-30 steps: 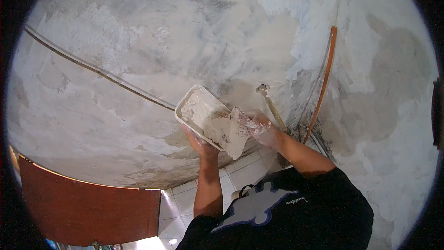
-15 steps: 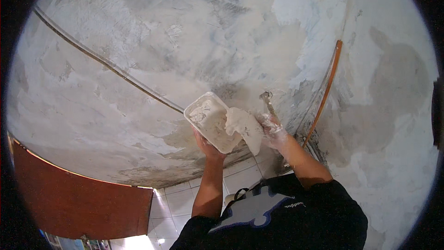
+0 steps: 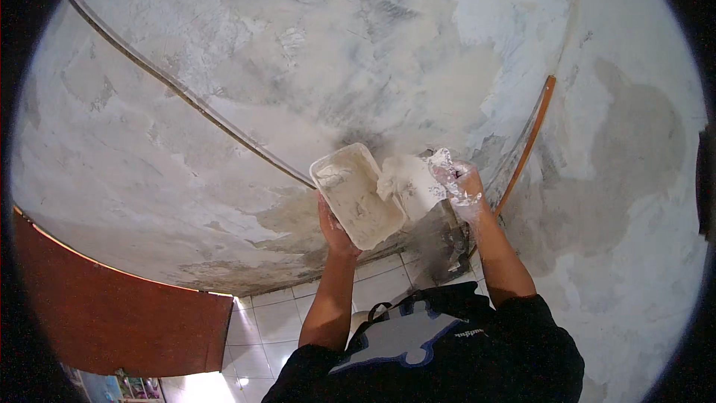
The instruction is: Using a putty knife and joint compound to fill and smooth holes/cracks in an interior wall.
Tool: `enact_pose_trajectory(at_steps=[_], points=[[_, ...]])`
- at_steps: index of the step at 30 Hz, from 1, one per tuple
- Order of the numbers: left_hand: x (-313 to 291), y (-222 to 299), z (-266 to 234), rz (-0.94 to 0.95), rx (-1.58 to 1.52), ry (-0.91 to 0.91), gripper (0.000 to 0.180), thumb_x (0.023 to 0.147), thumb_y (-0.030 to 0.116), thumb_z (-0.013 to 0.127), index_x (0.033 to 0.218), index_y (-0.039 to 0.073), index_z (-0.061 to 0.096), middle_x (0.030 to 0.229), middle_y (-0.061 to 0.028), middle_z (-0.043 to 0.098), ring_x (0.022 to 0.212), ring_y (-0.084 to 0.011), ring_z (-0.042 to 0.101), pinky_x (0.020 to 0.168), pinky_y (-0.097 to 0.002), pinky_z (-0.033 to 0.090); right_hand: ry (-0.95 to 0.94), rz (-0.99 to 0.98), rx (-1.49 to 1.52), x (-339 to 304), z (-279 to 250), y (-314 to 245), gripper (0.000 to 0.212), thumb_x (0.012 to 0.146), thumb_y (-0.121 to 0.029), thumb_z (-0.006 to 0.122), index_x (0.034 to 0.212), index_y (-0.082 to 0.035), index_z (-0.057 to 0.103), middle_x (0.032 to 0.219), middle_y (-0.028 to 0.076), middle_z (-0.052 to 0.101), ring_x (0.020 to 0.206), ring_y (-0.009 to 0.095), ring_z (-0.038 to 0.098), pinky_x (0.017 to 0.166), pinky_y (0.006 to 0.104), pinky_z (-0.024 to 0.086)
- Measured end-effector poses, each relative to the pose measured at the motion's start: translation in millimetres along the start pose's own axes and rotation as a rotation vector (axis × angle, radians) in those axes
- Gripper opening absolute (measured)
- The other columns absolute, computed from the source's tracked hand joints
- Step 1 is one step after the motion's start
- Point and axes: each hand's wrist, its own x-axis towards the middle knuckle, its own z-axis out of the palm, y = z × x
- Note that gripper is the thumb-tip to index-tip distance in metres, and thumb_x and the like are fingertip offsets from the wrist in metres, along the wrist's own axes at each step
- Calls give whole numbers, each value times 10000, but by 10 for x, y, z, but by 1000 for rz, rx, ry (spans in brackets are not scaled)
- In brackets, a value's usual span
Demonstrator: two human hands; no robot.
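My left hand (image 3: 335, 230) grips a white rectangular tub (image 3: 336, 206) from beneath and along its side. Wet, pale putty (image 3: 364, 198) coats the inside of the tub. My right hand (image 3: 464, 192), smeared with white putty, closes around a flat putty spreader (image 3: 426, 192) just right of the tub. A lump of putty (image 3: 389, 185) sits on the spreader's left end, at the tub's right rim. The spreader's grip is hidden in my fingers.
A patchy plastered wall (image 3: 246, 89) rises ahead, meeting another wall (image 3: 641, 254) at right. A thin conduit (image 3: 179, 93) runs along it. An orange-brown strip (image 3: 527, 145) leans in the corner. Below are white floor tiles (image 3: 276, 321) and a red-brown panel (image 3: 119, 306).
Both hands have shifted a little to the right with the tub and spreader. The spreader has turned from slanting downward to nearly level, and my right hand has risen.
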Motion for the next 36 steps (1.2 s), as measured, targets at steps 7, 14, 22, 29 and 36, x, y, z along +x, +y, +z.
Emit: enact_pose_trajectory(at_steps=[7,14,22,29,36], points=[[107,-20,-308,-170,-114,-20,602,992,533,339,1405,100,401,1303,-113,530,1150,-284,559,954,-444,485,-68,-49,271,78,277,-182,279,883,-243,699,957,26,688,863,36,680,735,93,598,652,272,485],[140,129,-153,-185,-275,-41,605,989,538,338,1403,100,402,1326,-112,522,1178,-290,544,976,-461,471,-174,-201,-555,145,423,-529,153,865,-124,699,928,12,672,843,6,654,686,78,564,600,255,447],[225,81,-432,-159,-214,3,589,992,517,337,1409,105,396,1337,-122,515,1176,-304,548,990,-463,467,-156,37,442,204,439,-173,255,899,-200,670,1028,19,660,955,65,684,857,141,656,723,306,538],[123,46,-413,-309,-317,-13,602,985,529,351,1402,99,406,1336,-131,513,1181,-319,542,970,-489,473,-147,128,771,73,521,-286,251,884,-148,677,1107,-55,604,1021,19,658,909,144,660,723,291,579],[149,148,-427,-192,-177,-77,584,981,493,340,1398,88,401,1315,-140,526,1141,-331,573,937,-501,497,-115,71,74,-14,372,-458,264,872,-251,699,933,4,672,810,23,645,721,122,594,627,293,473]])
